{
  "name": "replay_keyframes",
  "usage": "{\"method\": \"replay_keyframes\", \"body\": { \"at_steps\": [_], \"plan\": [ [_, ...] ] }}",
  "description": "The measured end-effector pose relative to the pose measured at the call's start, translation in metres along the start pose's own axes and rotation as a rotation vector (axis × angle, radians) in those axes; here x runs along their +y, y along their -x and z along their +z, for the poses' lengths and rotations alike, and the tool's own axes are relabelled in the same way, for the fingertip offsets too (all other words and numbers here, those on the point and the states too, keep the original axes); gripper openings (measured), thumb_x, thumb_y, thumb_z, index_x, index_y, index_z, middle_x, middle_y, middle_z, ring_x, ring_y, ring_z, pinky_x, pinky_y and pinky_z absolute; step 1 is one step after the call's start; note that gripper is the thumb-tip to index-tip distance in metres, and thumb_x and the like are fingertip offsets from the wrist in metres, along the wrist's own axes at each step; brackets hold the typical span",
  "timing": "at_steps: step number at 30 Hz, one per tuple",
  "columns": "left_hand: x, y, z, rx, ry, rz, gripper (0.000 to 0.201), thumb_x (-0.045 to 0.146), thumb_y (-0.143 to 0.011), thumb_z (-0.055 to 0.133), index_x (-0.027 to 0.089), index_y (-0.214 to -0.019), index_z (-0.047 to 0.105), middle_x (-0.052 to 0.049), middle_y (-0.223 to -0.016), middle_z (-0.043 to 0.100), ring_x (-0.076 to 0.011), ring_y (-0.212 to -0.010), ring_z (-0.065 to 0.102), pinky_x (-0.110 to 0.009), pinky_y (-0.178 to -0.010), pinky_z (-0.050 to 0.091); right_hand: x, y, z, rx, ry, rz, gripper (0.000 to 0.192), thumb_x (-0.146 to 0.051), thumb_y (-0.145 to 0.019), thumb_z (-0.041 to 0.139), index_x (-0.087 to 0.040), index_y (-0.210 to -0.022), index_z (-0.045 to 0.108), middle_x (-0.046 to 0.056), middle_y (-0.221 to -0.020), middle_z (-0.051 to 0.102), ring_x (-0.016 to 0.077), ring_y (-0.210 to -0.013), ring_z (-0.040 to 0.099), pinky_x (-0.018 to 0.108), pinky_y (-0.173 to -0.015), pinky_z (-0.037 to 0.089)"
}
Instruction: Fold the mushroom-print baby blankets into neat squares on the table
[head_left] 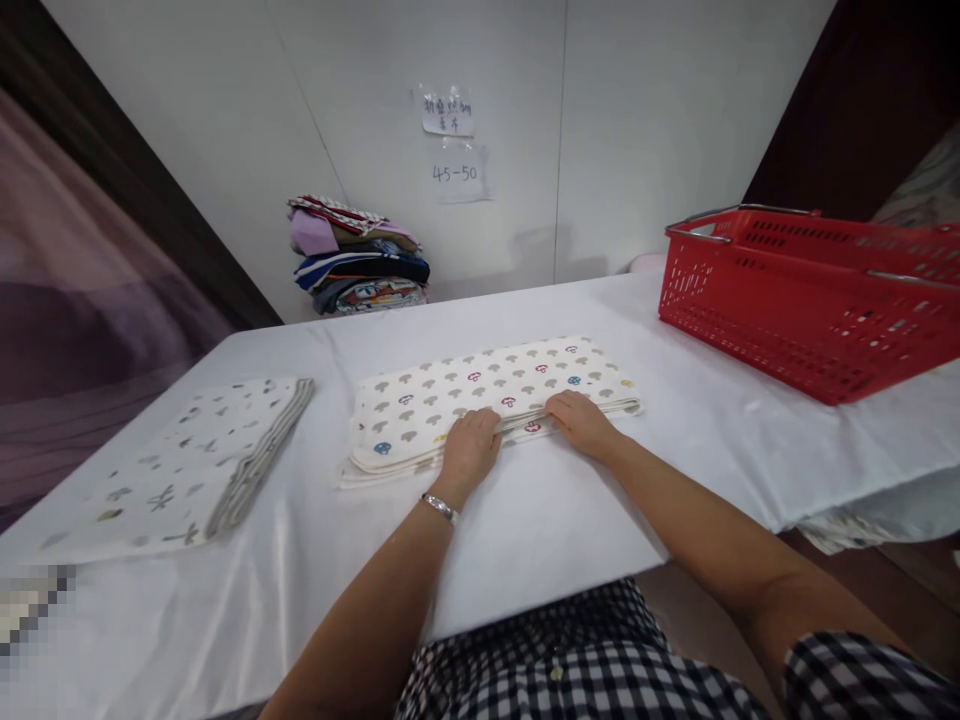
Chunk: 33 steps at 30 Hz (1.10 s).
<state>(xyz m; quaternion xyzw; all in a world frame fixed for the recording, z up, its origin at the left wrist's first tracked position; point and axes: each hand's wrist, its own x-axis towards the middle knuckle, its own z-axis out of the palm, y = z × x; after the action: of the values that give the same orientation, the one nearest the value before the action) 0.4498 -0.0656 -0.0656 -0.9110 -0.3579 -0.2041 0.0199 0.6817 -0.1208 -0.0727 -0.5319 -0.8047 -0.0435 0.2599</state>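
- Cream cotton printed with small mushrooms: the folded cloth (pixel 491 395) lies flat on the table, and both hands press on its near long edge.
- The left hand (pixel 469 448) rests palm down, fingers curled over the edge layers; whether they pinch a layer or only press, I cannot tell.
- The right hand (pixel 579 420) sits just beside it, fingertips on the same edge, flat and unclenched as far as shows.
- The cloth's long axis runs left to right across the person, tilted a little up toward the right; it lies straight ahead of the fingers, and both hands are equally near it.
- A second folded cloth (pixel 187 465) lies well apart to the left, its stacked edges facing the first.
- A red basket (pixel 795 300) stands at the right, well apart.
- The white table (pixel 555 510) shows bare room between cloth and near edge, and behind the cloth up to a pile of folded fabrics (pixel 360 255) against the wall.
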Motion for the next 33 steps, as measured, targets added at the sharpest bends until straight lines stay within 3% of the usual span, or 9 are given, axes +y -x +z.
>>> {"method": "replay_keyframes", "body": {
  "at_steps": [9,14,20,33],
  "plan": [
    [0.0028,-0.0015,0.0003,0.002,-0.044,0.038,0.017,0.013,-0.083,0.049,0.021,-0.096,0.055,-0.005,-0.105,0.06,-0.0215,-0.095,0.052,-0.034,-0.08,0.041,-0.0004,-0.0001,0.0021,-0.015,0.008,0.033,0.018,-0.01,-0.087,0.042,-0.016,-0.093,0.058,0.01,-0.094,0.062,0.0215,-0.088,0.051,0.033,-0.078,0.039],
    [0.0024,-0.0017,0.0021,0.0,-0.068,0.02,0.015,0.012,-0.084,0.047,0.02,-0.094,0.056,-0.005,-0.099,0.063,-0.0214,-0.092,0.055,-0.035,-0.08,0.041,0.0007,0.001,0.0035,-0.028,0.019,0.056,0.02,-0.011,-0.086,0.043,-0.015,-0.098,0.058,0.009,-0.096,0.063,0.0219,-0.089,0.051,0.034,-0.079,0.039],
    [0.0035,-0.0019,0.0034,-0.006,-0.1,0.015,0.026,0.012,-0.086,0.044,0.018,-0.11,0.054,-0.007,-0.1,0.065,-0.0218,-0.093,0.056,-0.036,-0.08,0.041,0.0019,0.0024,0.0052,-0.014,0.023,0.039,0.025,-0.013,-0.088,0.043,-0.016,-0.107,0.059,0.008,-0.101,0.064,0.0214,-0.091,0.052,0.034,-0.081,0.04],
    [0.0033,-0.0037,0.0019,-0.04,-0.114,0.044,0.02,0.017,-0.088,0.045,0.019,-0.102,0.06,-0.007,-0.103,0.062,-0.0214,-0.093,0.053,-0.035,-0.079,0.041,0.0014,-0.0001,0.0055,-0.01,0.069,0.002,0.026,-0.016,-0.09,0.045,-0.018,-0.109,0.062,0.009,-0.103,0.063,0.022,-0.093,0.052,0.035,-0.079,0.04]
  ]
}}
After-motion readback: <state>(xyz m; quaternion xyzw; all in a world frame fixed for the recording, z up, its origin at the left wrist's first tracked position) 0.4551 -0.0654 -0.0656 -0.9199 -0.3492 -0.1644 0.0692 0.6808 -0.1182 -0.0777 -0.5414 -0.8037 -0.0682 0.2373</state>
